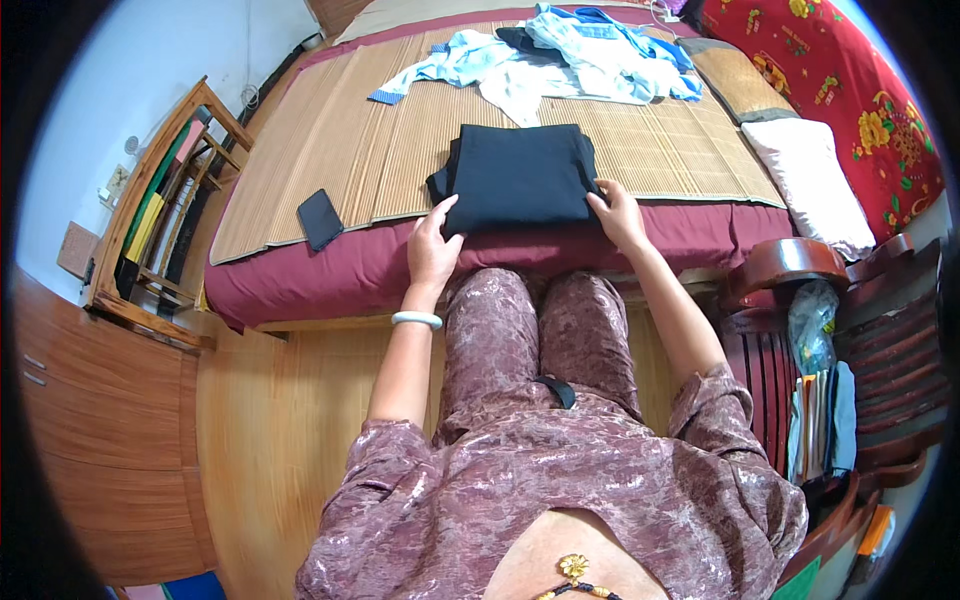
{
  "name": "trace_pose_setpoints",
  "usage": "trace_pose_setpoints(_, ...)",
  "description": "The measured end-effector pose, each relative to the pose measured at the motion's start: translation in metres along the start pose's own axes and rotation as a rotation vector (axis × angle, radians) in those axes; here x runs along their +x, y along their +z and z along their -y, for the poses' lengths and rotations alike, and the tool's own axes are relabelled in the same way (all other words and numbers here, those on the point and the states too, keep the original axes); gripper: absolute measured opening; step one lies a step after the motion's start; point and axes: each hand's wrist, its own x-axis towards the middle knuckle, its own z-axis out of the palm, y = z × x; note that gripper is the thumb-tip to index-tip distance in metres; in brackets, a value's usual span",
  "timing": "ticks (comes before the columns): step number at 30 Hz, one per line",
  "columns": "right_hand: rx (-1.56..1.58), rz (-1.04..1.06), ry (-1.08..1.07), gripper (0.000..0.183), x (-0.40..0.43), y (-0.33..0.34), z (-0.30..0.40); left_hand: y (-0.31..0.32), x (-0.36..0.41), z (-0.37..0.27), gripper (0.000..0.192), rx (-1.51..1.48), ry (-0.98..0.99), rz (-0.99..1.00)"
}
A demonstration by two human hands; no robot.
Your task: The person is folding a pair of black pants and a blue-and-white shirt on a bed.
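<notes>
A folded black garment (521,180) lies in front of me near the edge of the bed, partly on a bamboo mat (330,150). My left hand (435,244), with a pale bangle at its wrist, touches the garment's left near corner. At its right side, my right hand (619,217) has thumb and fingers at the fabric's edge; whether cloth is pinched between them is hard to tell. Beyond the black garment, light blue and white clothes (555,64) lie in a loose heap. A dark smartphone (320,219) rests at the mat's left near corner.
A maroon sheet (337,277) covers the bed's near edge. On the right are a white pillow (810,180), a tan pillow (739,79), a red floral cloth (840,97) and a dark wooden chair (787,270) holding folded items. A wooden frame (112,247) leans at the left wall.
</notes>
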Motion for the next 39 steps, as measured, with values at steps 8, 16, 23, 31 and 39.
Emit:
trace_pose_setpoints(8,-0.028,-0.009,0.001,0.039,-0.04,-0.026,0.012,-0.043,-0.008,0.001,0.065,-0.137,-0.108,0.354)
trace_pose_setpoints(16,-0.328,-0.128,-0.505,0.028,0.006,0.019,0.078,0.02,0.063,-0.063,0.04,0.381,0.271,0.172)
trace_pose_setpoints(23,-0.546,0.008,-0.438,0.042,0.057,0.08,0.05,0.09,0.096,-0.044,0.055,0.662,0.028,0.419)
trace_pose_setpoints(31,-0.469,-0.083,0.024,0.058,0.078,0.06,0.007,0.091,0.097,-0.04,0.068,0.662,-0.062,0.389)
trace_pose_setpoints(39,-0.539,-0.108,0.007,0.055,0.076,0.065,-0.002,0.106,0.094,-0.087,0.062,0.812,0.023,0.456)
